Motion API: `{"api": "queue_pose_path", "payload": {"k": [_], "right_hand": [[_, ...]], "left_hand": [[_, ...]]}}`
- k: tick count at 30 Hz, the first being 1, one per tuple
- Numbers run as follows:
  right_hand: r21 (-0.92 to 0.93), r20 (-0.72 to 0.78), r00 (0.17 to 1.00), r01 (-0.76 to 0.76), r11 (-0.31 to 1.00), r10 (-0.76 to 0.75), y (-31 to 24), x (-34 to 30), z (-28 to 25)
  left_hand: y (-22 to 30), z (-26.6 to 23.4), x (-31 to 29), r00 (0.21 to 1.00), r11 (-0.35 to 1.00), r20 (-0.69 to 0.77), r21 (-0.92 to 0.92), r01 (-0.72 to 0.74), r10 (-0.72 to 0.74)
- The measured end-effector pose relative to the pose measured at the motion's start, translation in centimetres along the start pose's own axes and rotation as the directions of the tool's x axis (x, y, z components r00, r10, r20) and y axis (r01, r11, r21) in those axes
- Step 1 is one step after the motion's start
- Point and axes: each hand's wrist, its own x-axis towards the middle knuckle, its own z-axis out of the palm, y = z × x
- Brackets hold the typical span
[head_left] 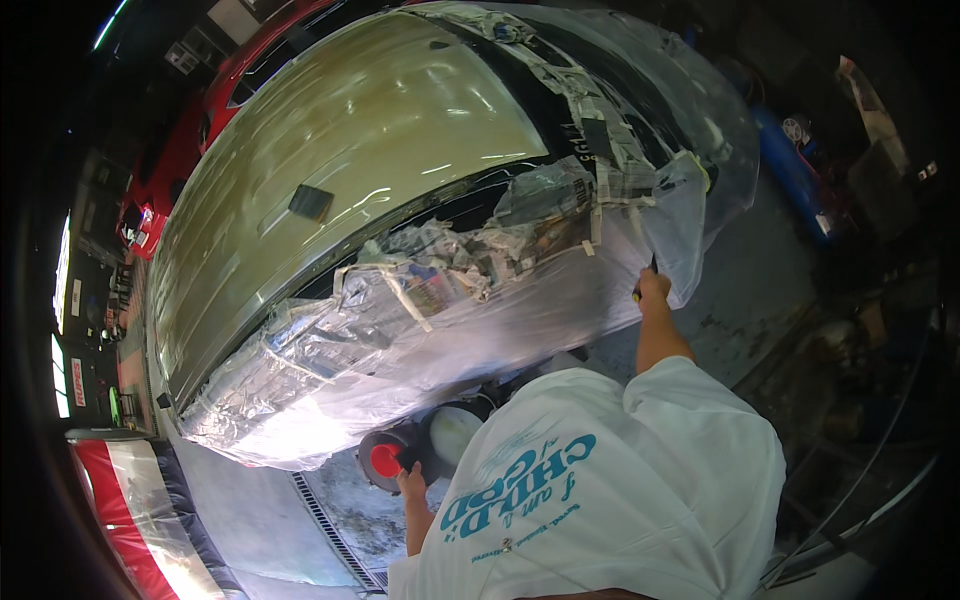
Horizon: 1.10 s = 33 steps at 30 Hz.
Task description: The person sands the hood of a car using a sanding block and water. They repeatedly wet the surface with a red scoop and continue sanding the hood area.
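My right hand [652,287] is closed around a slim black-and-yellow tool [637,293] beside the plastic sheeting on the car's side. Its exact kind is too small to make out. Low on the left, my left hand [411,483] has its fingers bent at a dark object next to a round red thing [385,460]. What these fingers grip is hard to tell. Clear plastic sheeting [470,345] and crumpled newspaper [440,262] cover the car's side and windows. The car's roof [400,130] is bare, dull yellowish and streaked. A dark sanding pad [311,203] lies on it.
A dark bucket [364,470] and a pale round container [455,433] stand on the floor by the car. A floor grate [330,525] runs nearby. Behind is a red car [180,160]. A blue cylinder [790,170] stands at the far right.
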Motion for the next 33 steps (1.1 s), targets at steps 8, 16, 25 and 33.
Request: {"api": "queue_pose_path", "payload": {"k": [8,16,25,33], "right_hand": [[-0.115,0.045,0.836,0.547,0.829,-0.546,-20.1,-0.2,9.1],[-0.293,0.089,0.798,0.593,0.750,-0.596,-26.2,-1.1,18.1],[-0.302,0.095,0.776,0.620,0.724,-0.624,-27.3,-3.6,18.0],[0.062,0.004,0.881,0.472,0.880,-0.473,-30.8,-0.4,19.3]], "left_hand": [[5.3,0.2,-7.3,0.977,0.982,-0.097,0.009,0.190,-0.188],[3.0,0.9,-11.9,0.936,0.947,-0.153,-0.006,0.321,-0.318],[2.0,1.9,-17.0,0.934,0.919,-0.093,-0.233,0.317,-0.346],[2.7,1.4,-19.0,0.859,0.896,-0.301,0.031,0.443,-0.414]]}}
